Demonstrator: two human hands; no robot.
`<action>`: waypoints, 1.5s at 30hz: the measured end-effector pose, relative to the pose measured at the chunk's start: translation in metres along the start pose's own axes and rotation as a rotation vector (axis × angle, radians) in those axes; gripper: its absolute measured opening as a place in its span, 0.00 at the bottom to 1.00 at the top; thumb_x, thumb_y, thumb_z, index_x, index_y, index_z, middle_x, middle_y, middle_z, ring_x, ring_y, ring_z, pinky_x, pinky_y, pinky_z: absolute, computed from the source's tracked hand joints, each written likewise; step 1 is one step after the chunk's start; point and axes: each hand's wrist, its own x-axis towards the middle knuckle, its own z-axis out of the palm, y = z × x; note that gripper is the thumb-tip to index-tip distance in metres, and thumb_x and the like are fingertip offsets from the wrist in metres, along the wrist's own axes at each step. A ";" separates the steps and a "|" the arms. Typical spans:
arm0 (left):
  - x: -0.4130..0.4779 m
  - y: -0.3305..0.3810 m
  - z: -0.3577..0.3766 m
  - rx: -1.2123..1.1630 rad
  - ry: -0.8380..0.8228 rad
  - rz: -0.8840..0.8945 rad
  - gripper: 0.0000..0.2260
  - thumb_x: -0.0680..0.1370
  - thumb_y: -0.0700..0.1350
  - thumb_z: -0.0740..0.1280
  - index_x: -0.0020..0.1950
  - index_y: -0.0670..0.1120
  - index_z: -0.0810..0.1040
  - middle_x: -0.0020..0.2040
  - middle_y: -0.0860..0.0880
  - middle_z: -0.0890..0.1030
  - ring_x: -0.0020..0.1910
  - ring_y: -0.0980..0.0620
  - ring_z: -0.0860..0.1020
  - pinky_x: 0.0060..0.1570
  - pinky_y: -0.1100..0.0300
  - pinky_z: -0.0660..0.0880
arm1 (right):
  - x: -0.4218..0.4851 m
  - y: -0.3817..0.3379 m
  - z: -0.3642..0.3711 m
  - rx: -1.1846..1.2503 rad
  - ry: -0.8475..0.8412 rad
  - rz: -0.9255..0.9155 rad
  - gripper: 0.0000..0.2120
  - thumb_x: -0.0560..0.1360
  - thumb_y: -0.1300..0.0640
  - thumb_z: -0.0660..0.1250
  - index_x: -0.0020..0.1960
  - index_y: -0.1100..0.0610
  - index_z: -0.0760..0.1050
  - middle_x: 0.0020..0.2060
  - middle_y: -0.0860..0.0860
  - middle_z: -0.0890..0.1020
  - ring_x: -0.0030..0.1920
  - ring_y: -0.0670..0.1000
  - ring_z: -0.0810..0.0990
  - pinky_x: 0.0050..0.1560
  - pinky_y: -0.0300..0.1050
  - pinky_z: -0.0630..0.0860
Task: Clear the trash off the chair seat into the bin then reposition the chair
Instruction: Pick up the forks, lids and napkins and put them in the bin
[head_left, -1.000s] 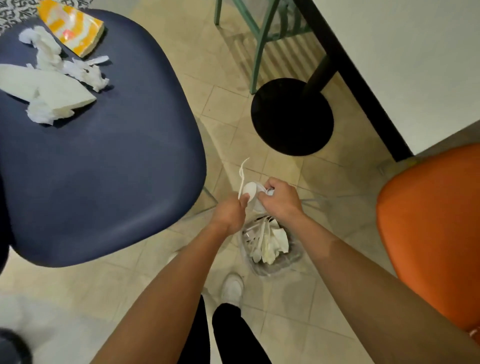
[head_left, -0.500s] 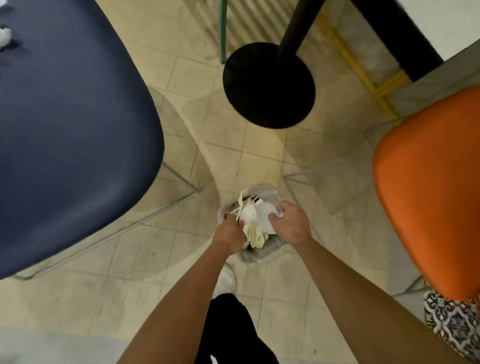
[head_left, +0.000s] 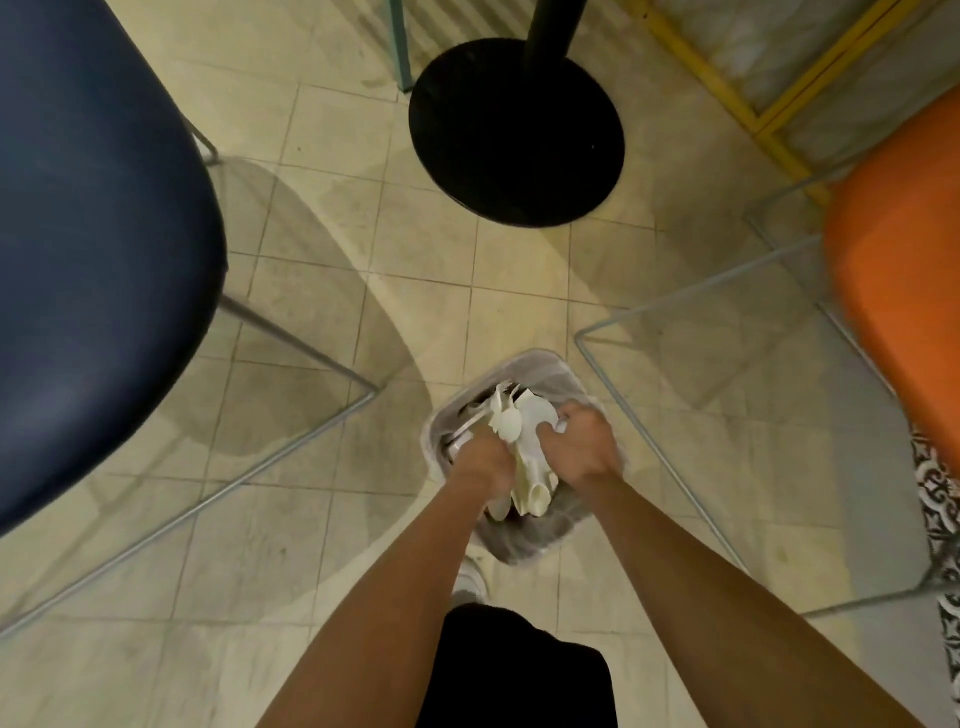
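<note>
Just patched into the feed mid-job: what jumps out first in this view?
Both hands, left hand and right hand, are pressed into the small bin on the floor at bottom centre, gripping white trash. A big dark blue chair seat fills the left side, an orange chair seat the right edge, and a round black table base sits at top centre.

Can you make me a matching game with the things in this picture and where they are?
Things:
1. dark blue chair seat
2. orange chair seat
3. black round table base
4. trash bin

Places:
A. top middle
B. under both hands
C. left edge
D. right edge

Pairs: 1-C, 2-D, 3-A, 4-B. The left hand and right hand are pushing white trash into the bin.
</note>
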 end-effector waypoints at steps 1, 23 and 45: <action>0.003 0.001 0.001 0.000 0.020 0.016 0.17 0.82 0.41 0.55 0.68 0.36 0.67 0.64 0.38 0.74 0.64 0.40 0.73 0.60 0.53 0.69 | 0.006 0.001 0.004 0.009 -0.003 0.003 0.15 0.74 0.54 0.64 0.58 0.59 0.75 0.55 0.58 0.79 0.55 0.59 0.77 0.54 0.48 0.76; -0.015 -0.006 -0.024 -0.006 0.140 0.234 0.25 0.76 0.45 0.67 0.72 0.47 0.65 0.68 0.46 0.72 0.67 0.47 0.70 0.66 0.54 0.67 | -0.003 0.001 0.001 -0.047 -0.065 0.021 0.28 0.76 0.54 0.65 0.71 0.60 0.60 0.70 0.57 0.64 0.70 0.58 0.64 0.68 0.53 0.66; -0.202 -0.001 -0.201 -0.310 0.650 0.233 0.19 0.73 0.48 0.71 0.62 0.48 0.73 0.56 0.51 0.79 0.53 0.53 0.77 0.51 0.61 0.72 | -0.130 -0.189 -0.101 -0.043 -0.151 -0.365 0.22 0.76 0.54 0.64 0.68 0.58 0.65 0.65 0.55 0.67 0.68 0.54 0.65 0.67 0.48 0.65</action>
